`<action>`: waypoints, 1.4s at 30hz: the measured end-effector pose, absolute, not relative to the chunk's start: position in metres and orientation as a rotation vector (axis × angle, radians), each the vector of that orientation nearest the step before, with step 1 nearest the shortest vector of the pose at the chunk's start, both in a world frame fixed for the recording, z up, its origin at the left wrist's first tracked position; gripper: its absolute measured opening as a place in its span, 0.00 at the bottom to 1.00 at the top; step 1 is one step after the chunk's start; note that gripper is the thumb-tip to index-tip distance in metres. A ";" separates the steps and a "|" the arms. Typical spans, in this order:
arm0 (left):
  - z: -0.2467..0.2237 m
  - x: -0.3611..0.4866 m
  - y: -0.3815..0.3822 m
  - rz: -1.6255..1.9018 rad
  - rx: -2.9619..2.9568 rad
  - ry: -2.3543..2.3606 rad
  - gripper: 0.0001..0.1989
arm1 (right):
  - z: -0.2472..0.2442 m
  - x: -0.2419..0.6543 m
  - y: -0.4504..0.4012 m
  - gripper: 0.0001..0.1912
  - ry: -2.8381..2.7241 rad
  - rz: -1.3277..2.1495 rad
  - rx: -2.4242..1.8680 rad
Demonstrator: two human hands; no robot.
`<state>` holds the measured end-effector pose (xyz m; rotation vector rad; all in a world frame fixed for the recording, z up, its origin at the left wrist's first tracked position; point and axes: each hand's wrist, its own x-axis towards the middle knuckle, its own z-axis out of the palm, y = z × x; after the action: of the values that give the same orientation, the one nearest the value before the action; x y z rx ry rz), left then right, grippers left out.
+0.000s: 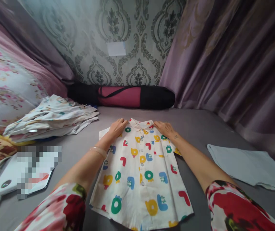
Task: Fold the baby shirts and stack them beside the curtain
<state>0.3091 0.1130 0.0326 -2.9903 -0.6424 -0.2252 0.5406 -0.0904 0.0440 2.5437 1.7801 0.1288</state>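
Floral sleeves (72,205) flank the shirt (132,173), flat on the bed (192,125), short of its far edge. Left hand (118,127) and right hand (165,129) rest half-curled beside its collar (136,125); whether they pinch cloth, I cannot tell. Uneven tugging could skew it.

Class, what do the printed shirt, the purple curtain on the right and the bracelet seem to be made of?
Printed shirt: matt woven cloth, probably cotton, judging by its soft creases.
Purple curtain: smooth, satiny fabric, perhaps polyester; its folds catch a sheen.
Bracelet: pale, hard-looking and glossy, perhaps stone or plastic; light glints on it.
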 end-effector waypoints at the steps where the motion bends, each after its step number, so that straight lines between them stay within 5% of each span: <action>1: 0.030 0.311 0.116 -0.237 -2.999 -0.651 0.17 | 0.043 0.542 -0.087 0.20 1.781 0.132 2.546; 11: 0.019 0.332 0.141 -0.233 -3.346 -1.082 0.16 | 0.026 0.559 -0.069 0.12 1.878 -0.169 2.817; 15: 0.027 0.355 0.143 -0.199 -3.398 -1.227 0.22 | 0.029 0.569 -0.050 0.17 1.817 -0.493 2.912; 18: 0.025 0.369 0.140 -0.216 -3.424 -1.254 0.18 | 0.029 0.571 -0.041 0.17 1.790 -0.574 2.942; 32: -0.007 0.361 0.124 -0.545 -3.109 -1.030 0.12 | 0.018 0.535 -0.050 0.17 1.441 -0.019 3.010; 39: -0.015 0.363 0.134 -0.718 -3.177 -1.085 0.11 | 0.055 0.583 -0.079 0.33 1.376 -0.814 2.967; 42: -0.014 0.364 0.134 -0.732 -3.194 -1.109 0.13 | 0.061 0.607 -0.115 0.31 1.244 -1.142 3.029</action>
<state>0.3636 0.1339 -0.0139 -3.1935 -1.1089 -0.7320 0.6073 -0.1154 0.0608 3.0289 1.2443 -1.1422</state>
